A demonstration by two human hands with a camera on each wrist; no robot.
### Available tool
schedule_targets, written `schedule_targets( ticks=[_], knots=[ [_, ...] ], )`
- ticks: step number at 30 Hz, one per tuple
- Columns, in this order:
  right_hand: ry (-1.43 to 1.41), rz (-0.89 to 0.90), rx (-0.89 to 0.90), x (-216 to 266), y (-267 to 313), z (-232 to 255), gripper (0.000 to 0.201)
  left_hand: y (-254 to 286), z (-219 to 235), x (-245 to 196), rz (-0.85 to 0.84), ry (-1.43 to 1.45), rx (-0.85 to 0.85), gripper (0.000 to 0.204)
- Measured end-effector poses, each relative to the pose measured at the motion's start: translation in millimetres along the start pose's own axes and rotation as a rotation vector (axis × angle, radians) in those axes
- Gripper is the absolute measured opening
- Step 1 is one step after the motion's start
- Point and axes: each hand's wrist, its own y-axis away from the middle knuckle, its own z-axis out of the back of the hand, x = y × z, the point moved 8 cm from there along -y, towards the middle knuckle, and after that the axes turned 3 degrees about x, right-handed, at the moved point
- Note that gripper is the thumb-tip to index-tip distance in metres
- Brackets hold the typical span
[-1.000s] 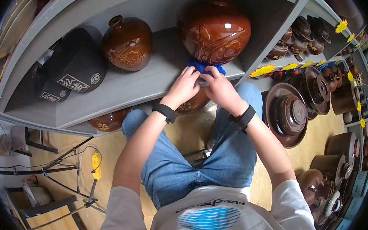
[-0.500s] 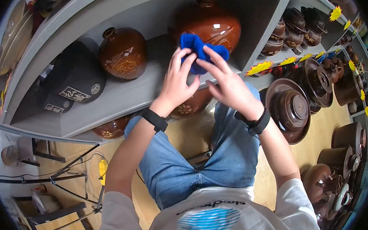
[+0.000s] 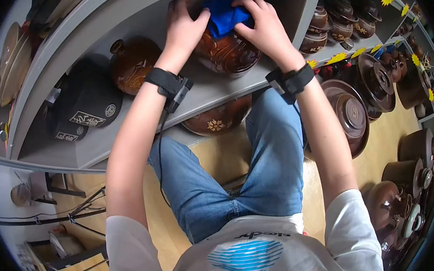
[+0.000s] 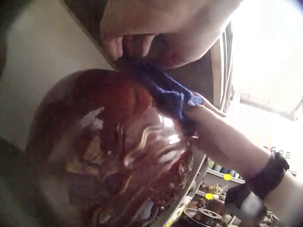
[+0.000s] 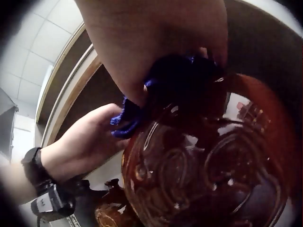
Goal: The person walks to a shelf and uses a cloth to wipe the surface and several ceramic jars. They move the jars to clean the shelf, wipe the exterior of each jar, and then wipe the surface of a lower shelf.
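Observation:
A blue cloth point(image 3: 228, 15) lies over the shoulder of a large glossy brown vase point(image 3: 228, 55), just below its neck. My left hand point(image 3: 184, 28) grips the cloth's left side, thumb at its edge, other fingers partly hidden behind. On the opposite side my right hand point(image 3: 266, 30) holds the cloth with thumb and bent fingers. The right wrist view shows the cloth point(image 5: 175, 73) bunched beneath the right hand point(image 5: 161, 38), close against the vase point(image 5: 203, 170) with its raised relief pattern. In the left wrist view, the cloth point(image 4: 165, 92) stretches between both hands.
A smaller brown vase point(image 3: 133, 65) and black jars point(image 3: 85, 97) stand left on the same grey shelf point(image 3: 199, 106). A divider point(image 3: 307, 23) rises at right, with lidded pots point(image 3: 340, 30) beyond. Below is another brown pot point(image 3: 215, 119); brown stacked dishes point(image 3: 348, 115) stand right.
Both hands have moved from the vase's base up to its shoulder with the blue cloth. At half a second ago the cloth was lifted before the vase; now it lies on it.

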Motion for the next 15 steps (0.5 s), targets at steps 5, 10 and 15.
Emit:
schedule_targets(
  ticks=[5,10,15],
  knots=[
    [-0.043,-0.308,-0.267,-6,53,9,0.046,-27,-43,21,0.052,0.147,0.238,0.057],
    [-0.258,-0.567,-0.38,-23,115,-22,0.046,-49,-64,19,0.153,0.136,0.355,0.059],
    [-0.469,-0.933,-0.18,-51,156,-72,0.043,-57,-69,13,0.17,0.074,0.426,0.073]
  ],
)
